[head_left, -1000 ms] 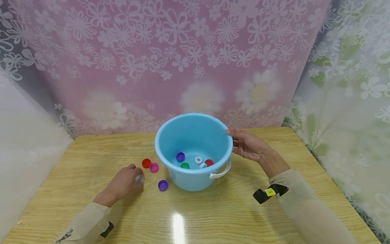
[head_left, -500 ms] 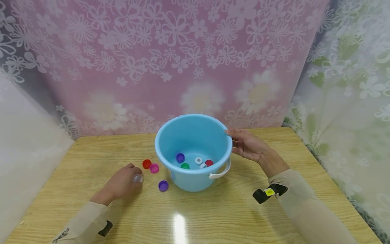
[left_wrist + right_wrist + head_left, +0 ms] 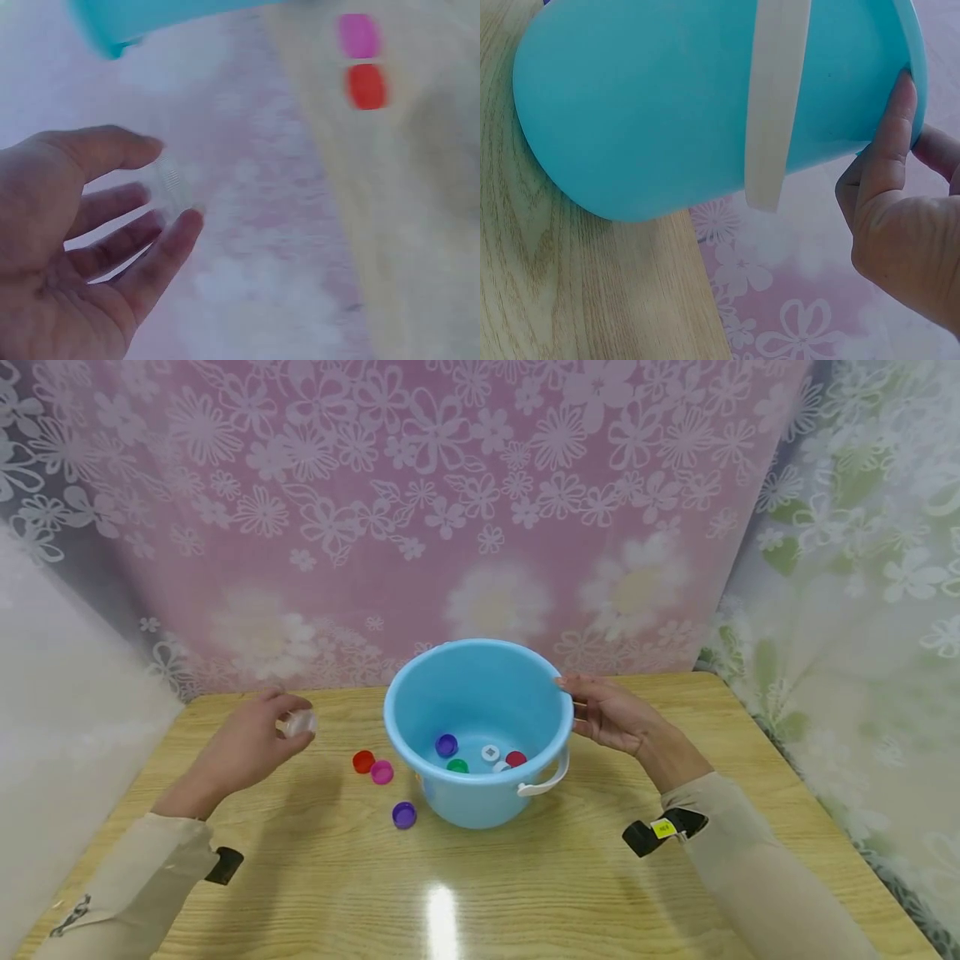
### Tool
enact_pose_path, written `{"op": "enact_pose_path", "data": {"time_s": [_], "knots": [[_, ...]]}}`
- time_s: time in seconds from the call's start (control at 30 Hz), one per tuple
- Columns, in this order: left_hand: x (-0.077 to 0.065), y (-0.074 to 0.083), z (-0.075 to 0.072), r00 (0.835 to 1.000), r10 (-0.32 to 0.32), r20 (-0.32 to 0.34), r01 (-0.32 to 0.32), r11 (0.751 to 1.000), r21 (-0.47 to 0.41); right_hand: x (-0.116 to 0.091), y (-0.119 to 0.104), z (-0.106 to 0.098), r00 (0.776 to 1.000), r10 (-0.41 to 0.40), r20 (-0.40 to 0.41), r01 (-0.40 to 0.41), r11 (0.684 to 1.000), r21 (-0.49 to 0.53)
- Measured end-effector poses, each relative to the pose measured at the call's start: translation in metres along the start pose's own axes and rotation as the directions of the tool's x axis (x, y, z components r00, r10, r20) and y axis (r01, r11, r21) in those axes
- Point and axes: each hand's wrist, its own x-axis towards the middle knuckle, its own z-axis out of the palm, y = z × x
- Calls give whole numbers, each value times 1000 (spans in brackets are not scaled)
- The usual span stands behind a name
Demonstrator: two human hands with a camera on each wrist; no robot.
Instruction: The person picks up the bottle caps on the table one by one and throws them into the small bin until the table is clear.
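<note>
Between the thumb and fingers of my left hand [image 3: 247, 743] a translucent cap [image 3: 302, 722] is pinched, held above the left part of the table. Ridges show on its side in the left wrist view. My right hand [image 3: 618, 718] grips the rim of a light blue bucket [image 3: 476, 806] at its right side, thumb and fingers on either side of the edge. Inside the bucket lie several caps, among them a purple cap [image 3: 446, 745], a green cap [image 3: 457, 766], a white cap [image 3: 490, 752] and a red cap [image 3: 516, 759]. The bucket's front wall hides part of its bottom.
Left of the bucket on the wooden table [image 3: 337, 877] lie a bright red cap [image 3: 363, 762], a pink cap [image 3: 382, 772] and a purple cap [image 3: 404, 815]. A white handle [image 3: 543, 783] hangs on the bucket's front right. Flowered curtains [image 3: 480, 527] border the table.
My left hand has risen from the table with the translucent cap and moved left and toward the back. My right hand and the bucket have stayed nearly still.
</note>
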Motion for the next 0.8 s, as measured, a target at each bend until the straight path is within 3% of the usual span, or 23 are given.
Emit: {"op": "enact_pose_path", "data": {"time_s": [0.2,0.37,0.57,0.67,0.8], "knots": [[15,31,-32,984,95,-154,-98,995,-14,-1,0,-2,1000,-7,12,7,1000,15],[28,68,-56,962,194,-191,-191,981,32,0,0,-3,1000,-8,7,8,1000,4],[42,107,-73,963,213,-167,-209,977,37,0,0,-1,1000,-6,-14,6,1000,-9],[50,123,-71,964,243,-111,-239,970,50,0,0,-1,1000,-4,-17,4,1000,-9],[59,141,-62,946,320,-60,-315,946,83,1,0,-1,1000,-5,-8,5,1000,4]]}}
